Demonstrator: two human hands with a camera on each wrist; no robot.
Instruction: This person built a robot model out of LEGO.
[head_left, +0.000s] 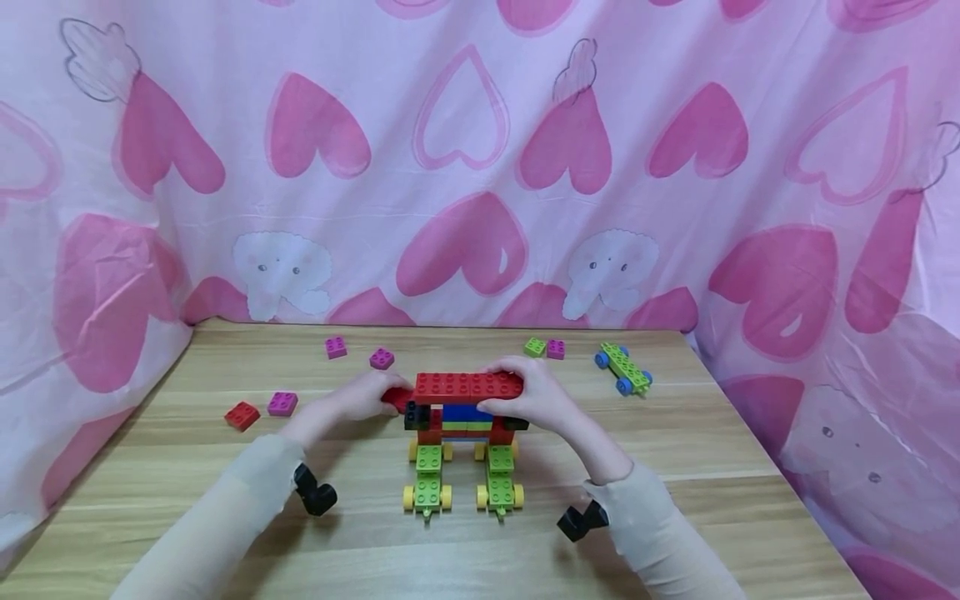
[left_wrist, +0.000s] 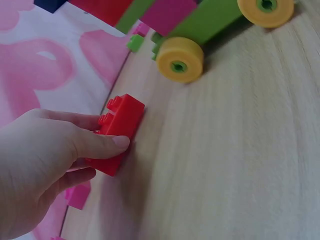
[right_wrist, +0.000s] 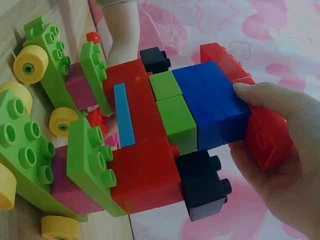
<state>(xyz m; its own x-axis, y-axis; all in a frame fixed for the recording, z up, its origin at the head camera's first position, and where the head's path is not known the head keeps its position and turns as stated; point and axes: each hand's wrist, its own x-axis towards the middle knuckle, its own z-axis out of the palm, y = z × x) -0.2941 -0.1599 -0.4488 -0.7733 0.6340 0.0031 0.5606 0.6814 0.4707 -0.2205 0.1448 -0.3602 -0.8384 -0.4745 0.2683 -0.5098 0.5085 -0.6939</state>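
Observation:
A toy build of building blocks stands in the middle of the table, on two green wheeled bases (head_left: 427,493) with yellow wheels. Above them are red bricks (right_wrist: 142,172), green bricks (right_wrist: 175,120), blue bricks (right_wrist: 212,105) and a black brick (right_wrist: 202,185) on each side. Long red bricks (head_left: 442,385) lie across the top. My right hand (head_left: 536,396) grips the right end of this red top, thumb against its near side. Left of the build, my left hand (head_left: 369,395) pinches a separate red brick (left_wrist: 122,122) between thumb and fingers, low over the tabletop.
Loose pink bricks (head_left: 282,404) and a red brick (head_left: 242,416) lie at the left. Toward the back are a small green brick (head_left: 535,347), a pink brick (head_left: 556,349) and a green wheeled base (head_left: 625,368) with blue wheels. A pink curtain (head_left: 465,250) hangs behind.

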